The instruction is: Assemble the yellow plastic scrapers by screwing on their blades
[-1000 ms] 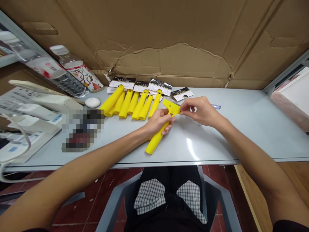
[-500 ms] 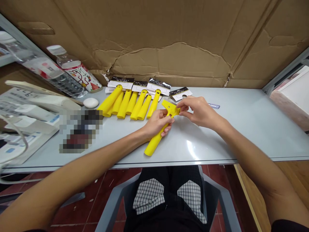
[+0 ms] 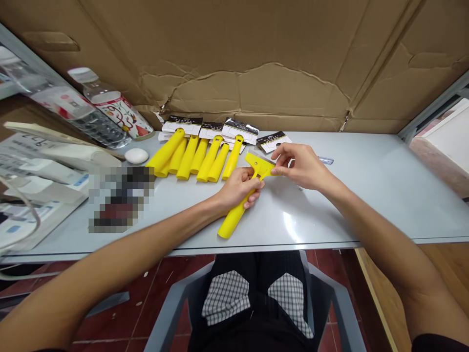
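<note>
My left hand [image 3: 240, 188] is wrapped around the handle of a yellow scraper [image 3: 231, 219] just below its wide head. The handle slants down towards the table's front edge. Thumb and fingers of my right hand [image 3: 298, 164] pinch the right end of the scraper head. A thin pale strip, like a blade, shows along the head's top edge; its right end is hidden by my fingers. Behind my left hand lie several yellow handles [image 3: 186, 159] in a row, with black-and-white header cards [image 3: 240, 131] at their far ends.
A separate card packet [image 3: 271, 142] and a clear pen-like item [image 3: 326, 160] lie beyond my right hand. To the left are a white oval object [image 3: 136, 156], plastic bottles [image 3: 113, 110], white packages [image 3: 47, 181] and a pixelated item [image 3: 122, 200]. A cardboard wall [image 3: 256, 58] backs the table.
My right hand has shifted slightly, and its fingers cover less of the scraper head. More of the head and its pale top edge now shows. My left hand keeps its grip.
</note>
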Motion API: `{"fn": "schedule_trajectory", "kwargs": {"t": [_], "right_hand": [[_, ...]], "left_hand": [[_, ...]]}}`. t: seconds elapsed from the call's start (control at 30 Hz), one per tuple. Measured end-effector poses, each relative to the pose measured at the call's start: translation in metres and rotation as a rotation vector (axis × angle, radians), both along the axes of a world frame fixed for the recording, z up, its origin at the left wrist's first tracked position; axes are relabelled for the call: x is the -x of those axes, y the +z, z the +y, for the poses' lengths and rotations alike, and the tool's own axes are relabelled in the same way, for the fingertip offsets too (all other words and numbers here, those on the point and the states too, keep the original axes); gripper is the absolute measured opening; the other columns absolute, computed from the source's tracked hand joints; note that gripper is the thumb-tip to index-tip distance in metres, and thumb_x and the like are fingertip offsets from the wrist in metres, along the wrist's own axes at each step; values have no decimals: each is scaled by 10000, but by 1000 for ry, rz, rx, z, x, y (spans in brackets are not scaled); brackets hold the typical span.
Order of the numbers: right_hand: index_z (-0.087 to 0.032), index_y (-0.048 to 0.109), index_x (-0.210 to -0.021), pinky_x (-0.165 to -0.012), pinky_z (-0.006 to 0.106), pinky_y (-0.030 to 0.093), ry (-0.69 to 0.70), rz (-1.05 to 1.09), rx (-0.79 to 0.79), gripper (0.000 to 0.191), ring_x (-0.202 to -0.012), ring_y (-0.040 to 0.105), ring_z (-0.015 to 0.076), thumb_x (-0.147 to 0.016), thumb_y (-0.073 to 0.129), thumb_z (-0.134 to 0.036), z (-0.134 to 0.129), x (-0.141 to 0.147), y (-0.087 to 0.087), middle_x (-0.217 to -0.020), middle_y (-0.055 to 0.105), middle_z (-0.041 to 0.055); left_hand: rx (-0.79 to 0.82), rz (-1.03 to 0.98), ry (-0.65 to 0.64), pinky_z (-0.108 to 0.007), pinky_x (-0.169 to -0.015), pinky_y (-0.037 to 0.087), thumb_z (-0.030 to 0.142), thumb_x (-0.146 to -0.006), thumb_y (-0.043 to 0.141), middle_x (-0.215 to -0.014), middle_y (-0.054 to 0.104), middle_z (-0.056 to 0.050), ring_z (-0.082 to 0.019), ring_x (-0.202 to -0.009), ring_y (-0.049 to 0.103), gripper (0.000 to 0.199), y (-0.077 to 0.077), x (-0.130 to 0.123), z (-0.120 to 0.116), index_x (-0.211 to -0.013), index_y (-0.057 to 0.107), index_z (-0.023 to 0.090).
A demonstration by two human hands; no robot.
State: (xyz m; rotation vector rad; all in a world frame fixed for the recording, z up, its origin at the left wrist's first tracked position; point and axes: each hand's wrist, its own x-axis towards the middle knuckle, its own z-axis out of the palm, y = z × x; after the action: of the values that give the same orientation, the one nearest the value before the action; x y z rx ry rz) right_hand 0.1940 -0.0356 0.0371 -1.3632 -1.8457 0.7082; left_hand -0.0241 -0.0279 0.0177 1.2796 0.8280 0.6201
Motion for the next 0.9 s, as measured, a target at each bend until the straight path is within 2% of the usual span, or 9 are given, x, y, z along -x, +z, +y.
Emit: {"fn": "schedule_trajectory", "kwargs": {"t": [0.1,0.2,0.27,0.33,0.43,0.5,0.63,0.77,0.9], "right_hand": [[-220,710,-904,-756,380,538,8,64,37,251,-788,703,210,-786,906,-324,4,-1,-1,-844,766,35],[-210,741,-892,-751,386,530,20,43,12,356,-782,679,211,-880,836,-553,9,-17,5,-846,768,60],[-209,774,-914,-781,406,527,-59,-127,-68,369,-818,680,227,-964,735,-572,13,-40,11,-906,789,83],[-221,816,-1038,-861,447,526,-141,-441,-89,297,-949,704,276,-918,796,-492,19,-69,17,-1083,818,107],[-246,845,-1098,-835,449,530,-194,-761,183,333,-1086,707,333,-813,893,-411,28,-108,19,-1246,803,124],[-275,855,-1105,-809,427,533,-188,-797,343,297,-1069,713,310,-828,884,-380,33,-122,18,-1251,801,100],[-273,851,-1073,-793,401,531,-137,-751,378,177,-1015,706,270,-920,783,-331,33,-117,19,-1178,803,81],[-249,829,-1107,-762,389,521,14,-579,246,238,-902,699,244,-950,740,-405,21,-92,26,-1079,812,76],[-226,819,-1083,-772,385,520,159,-483,133,246,-881,711,240,-949,720,-407,10,-66,33,-1000,815,76]], "left_hand": [[28,-16,9,-195,-318,312,280,-685,767,-473,490,83,-56,-329,388,268,1,-1,0,-743,511,228],[58,-43,39,-190,-323,315,280,-644,770,-506,502,86,-49,-347,401,278,1,-1,2,-748,519,220],[78,-69,61,-185,-323,307,283,-629,767,-516,501,87,-44,-353,399,276,1,-1,3,-738,523,216],[99,-99,90,-181,-322,294,283,-619,764,-532,504,84,-36,-358,393,273,0,-1,6,-719,520,212],[124,-130,145,-176,-324,286,273,-592,781,-568,527,73,-26,-373,401,296,0,-2,8,-690,510,207],[130,-135,168,-174,-326,288,267,-578,801,-581,537,68,-25,-382,409,310,1,-2,8,-683,517,200],[120,-122,186,-177,-333,289,261,-597,798,-548,509,73,-31,-377,396,303,1,-2,7,-690,515,206],[107,-92,224,-182,-349,299,251,-661,762,-519,482,76,-46,-374,400,272,0,-2,5,-718,498,220],[105,-80,244,-191,-343,306,227,-644,768,-537,492,82,-51,-375,413,288,0,-4,4,-741,498,224]]}}
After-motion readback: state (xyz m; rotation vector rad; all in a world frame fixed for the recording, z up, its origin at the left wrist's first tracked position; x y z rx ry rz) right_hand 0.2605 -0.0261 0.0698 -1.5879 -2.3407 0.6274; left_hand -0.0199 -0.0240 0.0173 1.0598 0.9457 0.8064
